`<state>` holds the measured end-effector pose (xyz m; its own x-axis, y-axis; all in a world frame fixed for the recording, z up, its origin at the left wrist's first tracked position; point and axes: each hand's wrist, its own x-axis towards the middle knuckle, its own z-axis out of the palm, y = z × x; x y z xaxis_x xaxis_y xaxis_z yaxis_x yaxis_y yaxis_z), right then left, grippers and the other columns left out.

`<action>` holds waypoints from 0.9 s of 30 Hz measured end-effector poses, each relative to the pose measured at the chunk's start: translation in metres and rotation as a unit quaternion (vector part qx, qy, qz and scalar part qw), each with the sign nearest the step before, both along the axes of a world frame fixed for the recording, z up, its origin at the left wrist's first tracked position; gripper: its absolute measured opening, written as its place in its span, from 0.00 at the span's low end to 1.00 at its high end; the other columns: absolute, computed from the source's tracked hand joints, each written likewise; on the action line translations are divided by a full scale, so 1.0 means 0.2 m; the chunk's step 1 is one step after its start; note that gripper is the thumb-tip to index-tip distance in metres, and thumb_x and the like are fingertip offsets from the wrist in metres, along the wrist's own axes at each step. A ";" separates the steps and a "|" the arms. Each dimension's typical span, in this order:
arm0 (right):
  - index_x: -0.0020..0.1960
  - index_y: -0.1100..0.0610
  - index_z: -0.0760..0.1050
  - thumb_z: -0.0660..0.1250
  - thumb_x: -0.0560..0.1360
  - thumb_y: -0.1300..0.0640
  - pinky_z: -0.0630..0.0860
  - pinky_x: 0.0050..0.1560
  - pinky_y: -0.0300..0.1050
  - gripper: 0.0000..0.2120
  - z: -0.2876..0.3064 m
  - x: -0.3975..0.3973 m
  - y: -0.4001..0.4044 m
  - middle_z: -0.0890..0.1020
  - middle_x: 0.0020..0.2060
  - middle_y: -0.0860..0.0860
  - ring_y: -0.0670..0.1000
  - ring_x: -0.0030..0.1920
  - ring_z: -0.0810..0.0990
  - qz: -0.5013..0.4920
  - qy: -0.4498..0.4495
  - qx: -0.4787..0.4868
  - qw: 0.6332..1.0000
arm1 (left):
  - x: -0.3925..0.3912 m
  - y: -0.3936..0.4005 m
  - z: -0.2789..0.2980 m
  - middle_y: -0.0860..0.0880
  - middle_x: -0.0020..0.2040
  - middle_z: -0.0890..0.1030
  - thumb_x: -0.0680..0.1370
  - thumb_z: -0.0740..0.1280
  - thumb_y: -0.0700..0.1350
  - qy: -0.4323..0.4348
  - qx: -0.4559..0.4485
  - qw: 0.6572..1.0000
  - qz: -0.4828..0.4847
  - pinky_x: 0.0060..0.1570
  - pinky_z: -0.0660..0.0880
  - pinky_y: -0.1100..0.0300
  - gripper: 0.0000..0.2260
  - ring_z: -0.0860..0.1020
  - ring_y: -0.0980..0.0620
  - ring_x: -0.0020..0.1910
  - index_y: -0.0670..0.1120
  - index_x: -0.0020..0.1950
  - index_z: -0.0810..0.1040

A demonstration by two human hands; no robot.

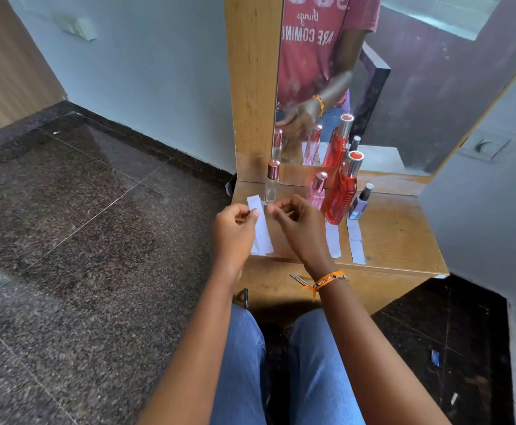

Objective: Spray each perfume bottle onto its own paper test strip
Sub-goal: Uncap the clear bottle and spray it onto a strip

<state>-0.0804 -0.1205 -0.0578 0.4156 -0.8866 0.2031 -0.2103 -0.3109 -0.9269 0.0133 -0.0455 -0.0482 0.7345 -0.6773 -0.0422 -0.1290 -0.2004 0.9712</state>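
1. Paper test strip (261, 228) is up off the worktop (397, 234), pinched near its top end by the left hand (234, 231), thumb against curled fingers. Its lower end hangs down to the worktop's front edge, partly behind the left hand.
2. Right hand (299, 225) is just beside the strip's top, fingers curled in. Whether those fingertips actually touch the paper I cannot tell; the gap there is small and blurred.
3. Clear bottle (271, 187) with a rose cap stands upright right behind the two hands, its base hidden by the strip and fingers.
4. Pink bottle (318, 191) is partly covered by the right hand; only its cap and upper body show.
5. Tall red bottle (341, 197) with a silver cap stands right of the pink one, and a small dark-capped bottle (360, 204) stands beside it.
6. Two more strips lie flat on the worktop: one (334, 240) in front of the red bottle, its near edge cut by the right wrist, and one (356, 242) in front of the small bottle.
7. Mirror (419, 87) behind the bottles repeats them; the reflection is smeared.
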 end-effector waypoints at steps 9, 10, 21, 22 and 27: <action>0.64 0.61 0.69 0.66 0.69 0.71 0.75 0.51 0.52 0.24 0.02 0.20 -0.16 0.76 0.57 0.59 0.52 0.43 0.73 -0.034 0.081 -0.107 0.990 | 0.00 0.01 0.00 0.49 0.37 0.80 0.75 0.68 0.43 -0.004 0.029 1.000 -0.011 0.36 0.73 0.60 0.05 0.78 0.53 0.39 0.45 0.40 0.79; 0.62 0.61 0.70 0.66 0.69 0.70 0.74 0.47 0.48 0.22 0.02 0.21 -0.17 0.78 0.55 0.59 0.53 0.42 0.74 -0.035 0.091 -0.108 0.989 | 0.00 0.01 0.00 0.49 0.38 0.81 0.75 0.68 0.43 -0.004 0.032 0.999 -0.015 0.36 0.73 0.60 0.05 0.78 0.52 0.40 0.45 0.40 0.79; 0.59 0.59 0.73 0.69 0.72 0.64 0.71 0.41 0.41 0.16 0.07 0.00 0.04 0.79 0.49 0.54 0.50 0.41 0.76 -0.064 0.038 -0.201 0.977 | -0.03 0.02 0.00 0.52 0.34 0.77 0.75 0.68 0.43 0.000 0.016 0.999 -0.047 0.36 0.69 0.63 0.05 0.74 0.57 0.35 0.43 0.40 0.80; 0.60 0.59 0.73 0.70 0.72 0.62 0.68 0.42 0.38 0.16 0.08 -0.04 0.06 0.79 0.49 0.54 0.49 0.43 0.76 -0.071 0.044 -0.215 0.973 | -0.04 0.02 0.01 0.52 0.34 0.77 0.75 0.68 0.43 0.001 0.014 0.999 -0.048 0.35 0.69 0.65 0.05 0.74 0.57 0.35 0.43 0.41 0.80; 0.58 0.55 0.70 0.64 0.76 0.57 0.75 0.53 0.49 0.12 0.05 -0.26 0.13 0.77 0.51 0.51 0.51 0.52 0.75 -0.026 -0.054 -0.118 0.991 | -0.14 0.01 0.01 0.53 0.33 0.77 0.74 0.70 0.45 0.033 0.010 0.998 -0.054 0.39 0.70 0.60 0.05 0.74 0.55 0.37 0.45 0.39 0.80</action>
<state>-0.1321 -0.0938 -0.0486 0.3352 -0.8288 0.4481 -0.1347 -0.5129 -0.8478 -0.0137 -0.0434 -0.0454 0.6524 -0.7509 -0.1025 -0.0867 -0.2082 0.9742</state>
